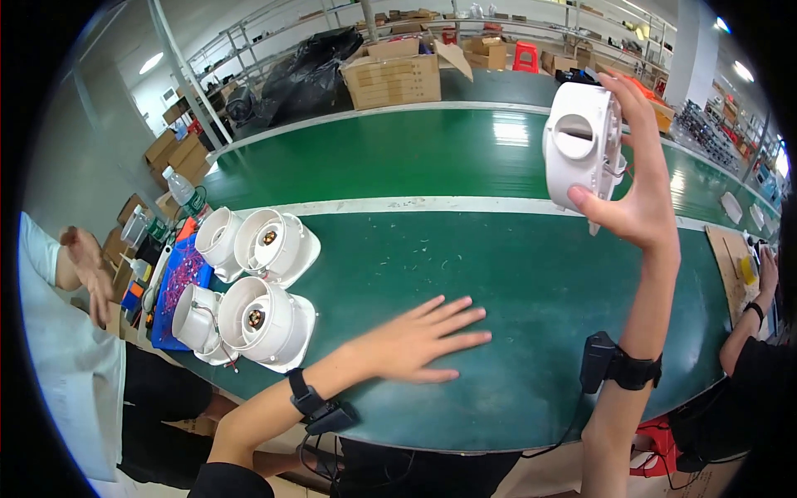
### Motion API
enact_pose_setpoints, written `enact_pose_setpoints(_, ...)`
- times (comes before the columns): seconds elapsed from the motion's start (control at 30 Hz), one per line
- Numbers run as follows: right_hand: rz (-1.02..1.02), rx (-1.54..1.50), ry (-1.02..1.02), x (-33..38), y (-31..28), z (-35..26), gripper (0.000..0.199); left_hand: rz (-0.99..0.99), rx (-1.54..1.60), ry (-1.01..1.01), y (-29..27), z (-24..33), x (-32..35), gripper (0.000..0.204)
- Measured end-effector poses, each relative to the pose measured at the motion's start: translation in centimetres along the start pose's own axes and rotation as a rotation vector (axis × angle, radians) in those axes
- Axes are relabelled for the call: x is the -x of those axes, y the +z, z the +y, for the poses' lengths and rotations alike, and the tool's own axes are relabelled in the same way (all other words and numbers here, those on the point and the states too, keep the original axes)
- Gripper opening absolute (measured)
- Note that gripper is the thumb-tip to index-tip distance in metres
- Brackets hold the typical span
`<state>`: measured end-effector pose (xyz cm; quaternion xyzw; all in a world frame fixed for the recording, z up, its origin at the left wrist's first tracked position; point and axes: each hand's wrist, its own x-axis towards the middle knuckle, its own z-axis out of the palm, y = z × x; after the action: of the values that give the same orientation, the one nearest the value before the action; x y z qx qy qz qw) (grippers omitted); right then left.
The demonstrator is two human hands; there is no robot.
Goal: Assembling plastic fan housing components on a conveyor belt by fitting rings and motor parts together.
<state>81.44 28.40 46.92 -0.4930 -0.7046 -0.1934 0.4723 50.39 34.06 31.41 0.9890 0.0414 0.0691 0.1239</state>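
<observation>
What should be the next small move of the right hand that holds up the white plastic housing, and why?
Probably lower the white housing to the green table. The right hand holds it raised in the air, well above the surface, while the left hand lies flat and empty on the table, so nothing supports the part from below.

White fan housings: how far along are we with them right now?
Already set down: two white fan housings lie at the green table's left edge. In hand: the right hand holds a third housing raised; the left hand lies flat and empty. What remains cannot be told.
</observation>
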Motion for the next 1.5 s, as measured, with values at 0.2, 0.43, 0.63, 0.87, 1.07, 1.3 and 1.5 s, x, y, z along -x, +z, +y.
enact_pose_setpoints(0.2,0.009,-0.025,-0.035,-0.4,0.8,0.0,0.097,0.241,-0.257,-0.309,-0.2,-9.9,-0.1,0.056)
enact_pose_setpoints(0.43,0.009,0.049,0.039,0.0,0.0,-0.1,0.109,0.517,-0.039,-0.863,1.0,-12.5,-0.6,0.056)
enact_pose_setpoints(0.63,0.033,-0.021,0.012,-0.2,0.1,-0.1,0.099,0.441,0.073,-0.695,1.3,-9.0,-1.5,0.060)
enact_pose_setpoints(0.87,0.003,0.022,-0.012,-0.1,0.3,0.4,0.099,0.109,0.009,-0.066,-0.1,-1.8,0.2,0.058)
enact_pose_setpoints(1.07,-0.014,-0.015,-0.021,-0.5,0.8,-0.5,0.098,0.309,-0.245,-0.265,-0.8,-10.2,-1.1,0.053)
enact_pose_setpoints(1.3,-0.021,-0.027,0.016,0.2,-0.1,0.5,0.098,0.323,0.035,-0.317,0.4,-5.3,-1.9,0.063)
enact_pose_setpoints(1.5,-0.072,-0.480,0.242,0.4,3.7,0.9,0.105,0.336,-0.259,-0.445,-2.1,-7.7,-1.4,0.064)
